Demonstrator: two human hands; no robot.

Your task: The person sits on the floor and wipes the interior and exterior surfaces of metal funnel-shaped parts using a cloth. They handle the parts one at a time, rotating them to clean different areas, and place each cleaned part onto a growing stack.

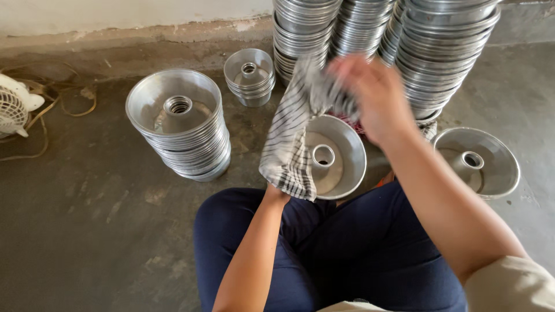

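1. Right hand [373, 95], blurred, fingers closed on checked cloth [289, 138], upper centre of frame.
2. Left hand [276, 193] mostly hidden beneath the cloth; grip could not be told.
3. Ring mould [335, 156] sat mid-frame over the lap.
4. Judgement: steady the mould, wipe round its centre tube.

The ring pan [335, 156] is dull grey metal, the checked cloth [289, 138] soft woven fabric, the floor [87, 219] rough matt concrete

Concrete floor [87, 231]: pan stacks [182, 124], fan [14, 107], cord [63, 101].
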